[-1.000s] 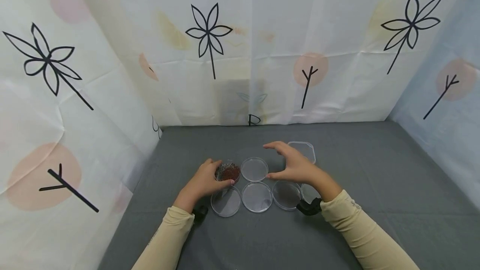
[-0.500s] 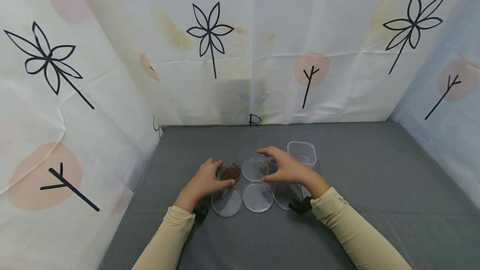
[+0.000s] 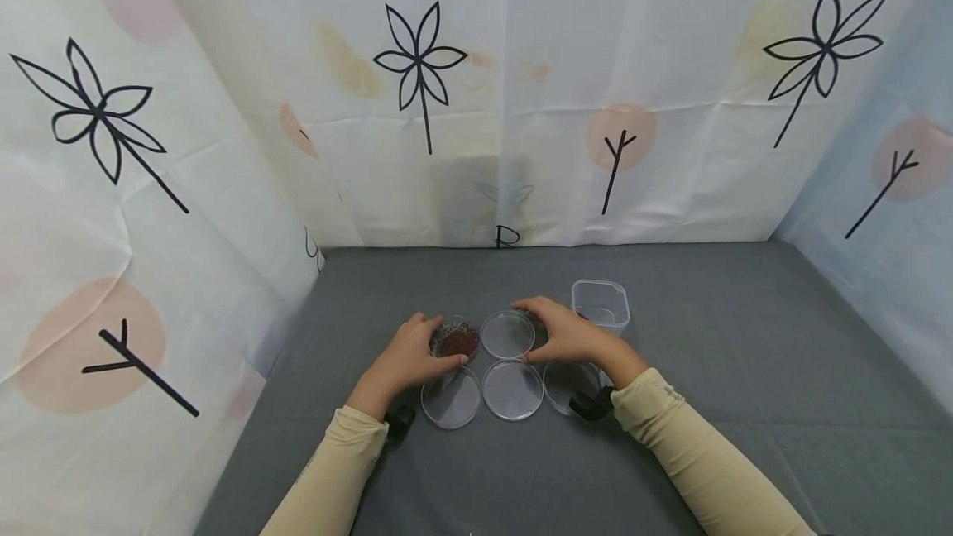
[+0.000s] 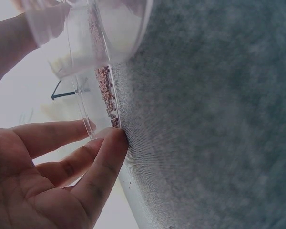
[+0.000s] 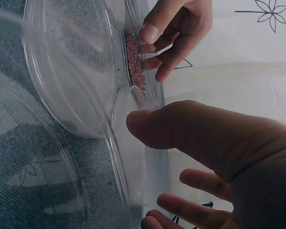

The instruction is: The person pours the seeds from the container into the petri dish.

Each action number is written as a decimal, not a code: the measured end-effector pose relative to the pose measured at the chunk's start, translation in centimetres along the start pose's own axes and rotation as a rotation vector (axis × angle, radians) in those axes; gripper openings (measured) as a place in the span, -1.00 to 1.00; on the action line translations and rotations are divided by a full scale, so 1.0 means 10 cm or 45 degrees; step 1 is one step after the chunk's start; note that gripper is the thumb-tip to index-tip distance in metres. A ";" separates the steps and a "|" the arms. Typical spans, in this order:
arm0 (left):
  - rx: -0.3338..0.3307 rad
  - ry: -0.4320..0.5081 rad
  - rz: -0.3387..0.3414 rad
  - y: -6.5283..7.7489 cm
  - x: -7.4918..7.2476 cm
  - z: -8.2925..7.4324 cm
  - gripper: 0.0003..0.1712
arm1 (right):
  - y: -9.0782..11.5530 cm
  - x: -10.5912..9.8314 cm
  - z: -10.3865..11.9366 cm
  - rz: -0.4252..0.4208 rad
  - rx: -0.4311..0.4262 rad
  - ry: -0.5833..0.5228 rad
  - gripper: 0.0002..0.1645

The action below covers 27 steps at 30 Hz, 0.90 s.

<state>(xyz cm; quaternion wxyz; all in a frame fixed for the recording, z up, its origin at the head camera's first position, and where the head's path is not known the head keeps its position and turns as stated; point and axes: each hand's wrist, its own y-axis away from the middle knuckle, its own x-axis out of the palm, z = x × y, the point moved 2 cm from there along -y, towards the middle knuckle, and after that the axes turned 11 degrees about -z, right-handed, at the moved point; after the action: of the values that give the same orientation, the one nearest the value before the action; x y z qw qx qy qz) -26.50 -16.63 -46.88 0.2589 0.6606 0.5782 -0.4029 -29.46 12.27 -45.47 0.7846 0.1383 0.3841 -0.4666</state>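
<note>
L hand [image 3: 403,361] holds the grain dish [image 3: 457,341], thumb at its near rim, fingers round the side facing the desk's L edge; of all the dishes, it's closest to the far L corner of the desk [image 3: 744,337]. Reddish-brown grains lie in it; lid or no lid, can't tell. R hand [image 3: 575,336] is wide, thumb & fingers arched abt the far dish [image 3: 508,335], just R of the grains; can't tell if tips touch it. Toward the near edge: L dish [image 3: 451,400], mid dish [image 3: 513,392], R dish [image 3: 563,385], the last partly hidden by R wrist. Tub [image 3: 621,314] is past that wrist, toward the far edge.

Risks, my guess: grains prob. spill if L hand tips its dish w/ no lid on, or a bump from the far dish jolts it, b/c the two are v. close. Far dish could slip if R fingers catch only one side of a smooth, thin rim, or knock the mid dish as it's moved. Black wrist gear [image 3: 591,404], low by the R dish, could drag it if the arm pulls back.
</note>
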 end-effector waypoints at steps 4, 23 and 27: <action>0.001 -0.010 -0.002 0.00 0.00 -0.01 0.01 | -0.01 0.02 -0.02 -0.008 0.004 0.053 0.05; 0.020 -0.028 -0.008 0.00 -0.03 -0.05 0.01 | -0.05 0.06 -0.07 0.016 0.023 0.106 0.04; 0.015 -0.033 -0.007 0.00 -0.04 -0.05 0.02 | -0.07 0.07 -0.07 0.014 0.025 0.132 0.06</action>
<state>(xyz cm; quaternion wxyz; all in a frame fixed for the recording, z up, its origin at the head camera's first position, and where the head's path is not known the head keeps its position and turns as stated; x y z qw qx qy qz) -26.37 -16.46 -46.35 0.2614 0.6553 0.5742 -0.4153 -30.18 11.89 -46.35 0.7649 0.1722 0.4186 -0.4584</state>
